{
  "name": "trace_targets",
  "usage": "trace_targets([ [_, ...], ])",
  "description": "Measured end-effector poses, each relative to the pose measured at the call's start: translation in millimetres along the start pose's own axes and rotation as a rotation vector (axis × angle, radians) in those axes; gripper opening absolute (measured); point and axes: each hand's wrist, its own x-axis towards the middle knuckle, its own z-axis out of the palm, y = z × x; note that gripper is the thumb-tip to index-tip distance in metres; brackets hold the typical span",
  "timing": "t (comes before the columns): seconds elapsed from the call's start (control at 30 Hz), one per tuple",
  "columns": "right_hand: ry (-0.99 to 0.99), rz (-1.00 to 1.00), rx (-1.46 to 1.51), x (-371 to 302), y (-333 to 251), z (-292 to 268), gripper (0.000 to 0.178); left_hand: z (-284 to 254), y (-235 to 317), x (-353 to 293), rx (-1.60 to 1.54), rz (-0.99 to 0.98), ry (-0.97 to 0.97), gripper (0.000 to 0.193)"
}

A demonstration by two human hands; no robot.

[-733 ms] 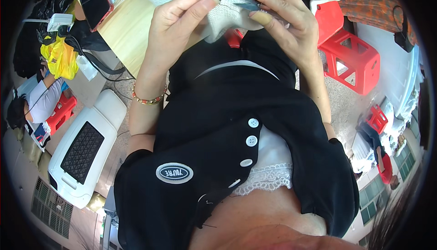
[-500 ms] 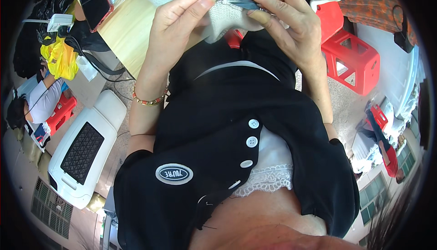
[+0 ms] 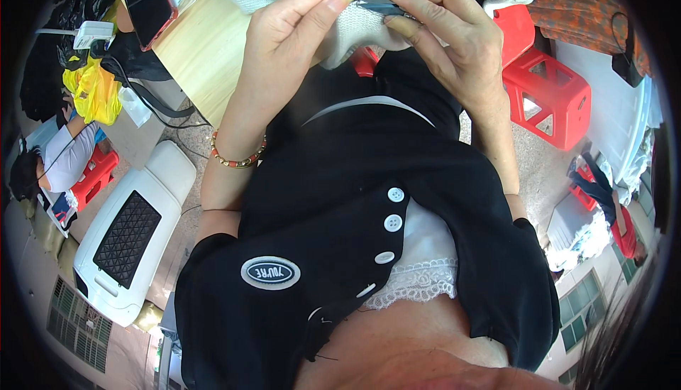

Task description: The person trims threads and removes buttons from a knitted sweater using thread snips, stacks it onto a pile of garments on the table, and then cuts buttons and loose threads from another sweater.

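Note:
At the table's near edge, the thumb and forefinger of my left hand [image 3: 287, 39] are closed in a pinch at the edge of a pale grey knitted garment [image 3: 347, 34]. Exactly what lies between these fingertips is hidden. My right hand [image 3: 457, 39] grips a pair of small dark metal thread snips [image 3: 381, 4], thumb below and fingers above. The blades point left, with their tips right by my left fingertips, over the knit. Part of the garment hangs below the blades, and more of it lies on the table beyond.
The pale wooden table [image 3: 202, 63] carries a phone in a red case [image 3: 150, 7] at left. Red plastic stools [image 3: 550, 99] stand at right. A yellow bag [image 3: 93, 88], a white scooter-like body with a black quilted panel [image 3: 131, 237] and a seated person [image 3: 67, 156] are at left.
Both hands have shifted slightly, the left a little to the right. The snips' blades now lie closer to my left fingertips. A person in red at far right has moved.

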Motion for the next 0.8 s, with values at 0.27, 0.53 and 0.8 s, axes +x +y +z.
trace_targets([
  [0.27, -0.034, 0.073, 0.064, -1, 1, 1, 0.033, -5, 7, 3, 0.207, -0.001, -0.123, 0.031],
  [0.53, -0.033, 0.137, 0.178, -4, 8, 7, 0.031, -4, 5, 4, -0.121, -0.168, -0.127, 0.035],
  [0.8, 0.022, 0.342, 0.423, 22, 24, 27, 0.019, -1, 14, 3, -0.456, -0.199, -0.013, 0.050],
])
